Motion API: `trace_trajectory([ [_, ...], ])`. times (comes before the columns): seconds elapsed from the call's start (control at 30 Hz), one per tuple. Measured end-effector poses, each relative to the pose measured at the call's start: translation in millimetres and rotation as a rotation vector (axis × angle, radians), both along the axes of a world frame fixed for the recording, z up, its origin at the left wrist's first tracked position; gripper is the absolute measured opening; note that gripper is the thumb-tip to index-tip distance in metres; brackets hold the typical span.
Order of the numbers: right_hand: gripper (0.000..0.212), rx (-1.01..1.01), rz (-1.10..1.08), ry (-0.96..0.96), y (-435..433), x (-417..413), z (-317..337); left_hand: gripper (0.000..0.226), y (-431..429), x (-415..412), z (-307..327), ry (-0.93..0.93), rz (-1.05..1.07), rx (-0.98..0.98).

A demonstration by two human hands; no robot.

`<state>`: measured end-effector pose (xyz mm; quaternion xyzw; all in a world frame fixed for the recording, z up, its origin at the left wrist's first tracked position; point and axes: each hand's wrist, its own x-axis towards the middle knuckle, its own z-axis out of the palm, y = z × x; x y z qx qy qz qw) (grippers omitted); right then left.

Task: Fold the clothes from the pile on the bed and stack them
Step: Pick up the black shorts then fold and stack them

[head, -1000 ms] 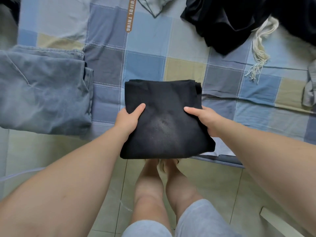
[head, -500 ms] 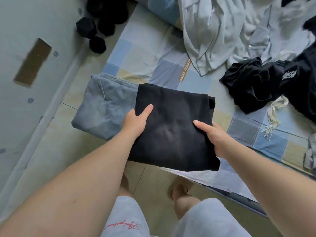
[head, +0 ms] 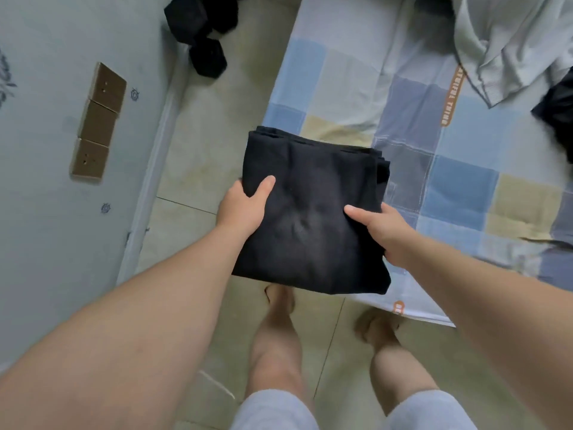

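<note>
While left hand (head: 245, 209) grips folded black garment (head: 313, 225), thumb on top, right hand (head: 386, 232) grips opposite edge, checked bed (head: 465, 181) under that grip

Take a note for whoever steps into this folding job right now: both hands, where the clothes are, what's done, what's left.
Left hand: grips the left edge of the folded black garment, thumb on top.
Right hand: grips its right edge, thumb on top.
The garment is held flat at the near corner of the bed.
Done: this piece is folded.
Left: set it on a stack (none in view), then fold the grey garment and the crumpled dark garment farther up the bed.
</note>
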<state>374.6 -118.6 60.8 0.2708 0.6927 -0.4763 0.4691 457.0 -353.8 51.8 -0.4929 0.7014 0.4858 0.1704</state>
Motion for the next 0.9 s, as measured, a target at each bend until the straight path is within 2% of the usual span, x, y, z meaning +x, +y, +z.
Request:
trace_trajectory([
  [0.07,0.055,0.141,0.04,0.078,-9.5,12.3,-17.2,0.057,-5.6,1.3,-14.6,-0.041,-0.1,-0.001],
  [0.1,0.07,0.252,0.089,0.153,-11.9,15.4,-20.0,0.061,-4.9,1.1,-17.7,-0.043,-0.156,-0.072],
  [0.17,0.097,0.561,0.351,0.408,-16.3,19.2,-11.5,0.072,0.2,0.6,-15.2,0.04,-0.332,-0.46],
  [0.23,0.099,0.7,0.659,0.778,-23.0,26.2,1.5,0.072,9.5,0.2,-9.5,0.268,-0.54,-0.768],
  [0.3,0.092,0.639,0.89,0.972,-27.1,35.4,1.2,0.066,17.5,0.2,-11.2,0.385,-0.81,-0.807],
  [0.4,0.082,0.598,1.079,0.939,-24.3,44.7,-30.6,0.064,18.3,9.5,-35.2,0.205,-1.086,-0.741],
  [0.63,0.079,0.611,1.134,0.885,-25.3,40.2,-88.0,0.069,16.9,4.2,-78.0,0.101,-1.158,-0.775],
  [0.77,0.078,0.578,1.168,0.782,-28.8,33.4,-68.0,0.07,16.7,0.4,-58.1,0.025,-1.192,-0.716],
  [0.9,0.068,0.411,1.162,0.662,-22.4,20.9,-16.5,0.066,25.7,-11.1,-9.4,-0.111,-1.16,-0.566],
])
